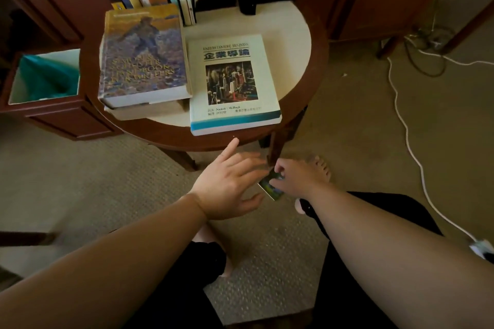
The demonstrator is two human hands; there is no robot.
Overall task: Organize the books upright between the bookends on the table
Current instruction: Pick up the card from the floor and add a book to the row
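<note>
Painted-cover book (144, 53) lay flat on another book, white book (232, 83) beside it on tabletop (291, 43). Below the tabletop edge, left hand (227, 189) spread open; right hand (296, 179) pinched a small card (271, 188).

Dim, warm indoor light; daylight glares at the top right corner. Wide-angle bending warps the edges; the hands blur slightly.
</note>
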